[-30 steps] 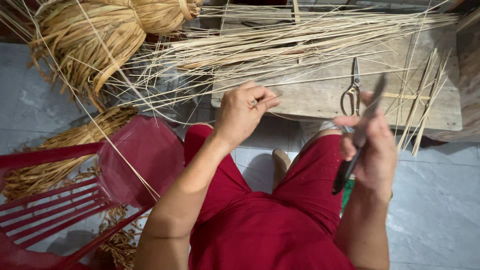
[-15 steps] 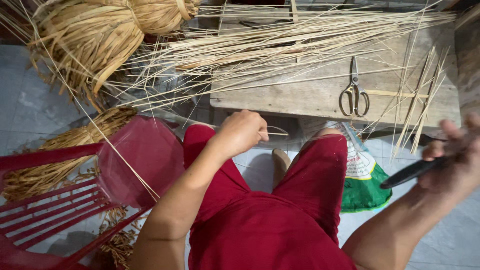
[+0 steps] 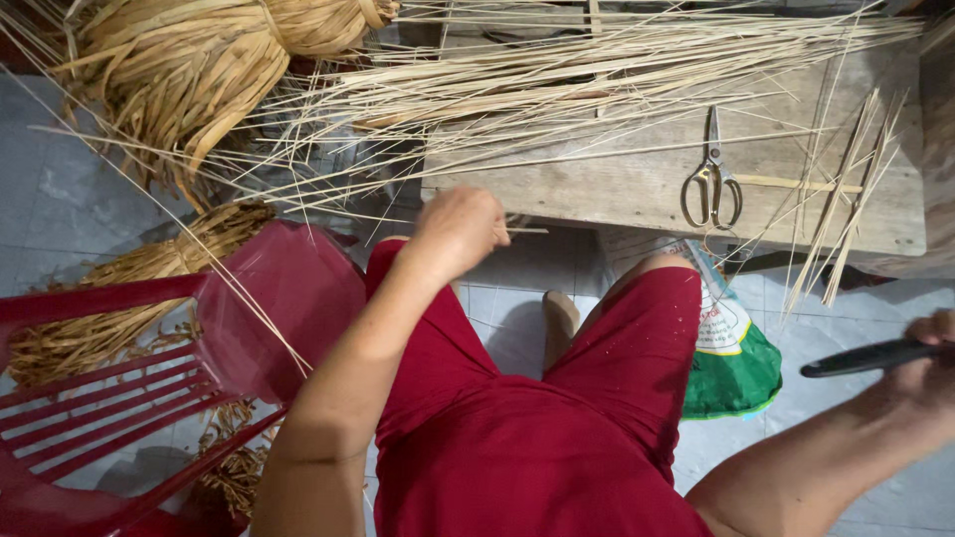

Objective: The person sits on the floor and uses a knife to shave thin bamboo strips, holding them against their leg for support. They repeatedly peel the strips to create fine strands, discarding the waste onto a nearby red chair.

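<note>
Seen from above, you sit in red shorts (image 3: 557, 438) before a low wooden bench (image 3: 637, 189). Your left hand (image 3: 460, 231) is curled at the bench's near edge, its fingertips pinched together on one thin pale strip (image 3: 522, 231) that pokes out to the right, over the gap between your knees. Your right hand (image 3: 930, 370) is swung wide to the right, well apart from the strip, and closed around the black handle of a knife (image 3: 863, 358) pointing left.

A loose sheaf of long strips (image 3: 597, 70) lies across the bench, with scissors (image 3: 710, 177) beside it. A bundle of straw (image 3: 189, 70) sits upper left, a red plastic chair (image 3: 149, 368) at your left knee, and a green and white bag (image 3: 731, 348) on the floor.

To do this well, keep the pinch firm and the strip level. Bring the blade back slowly and angle it away from your fingers and thighs.
</note>
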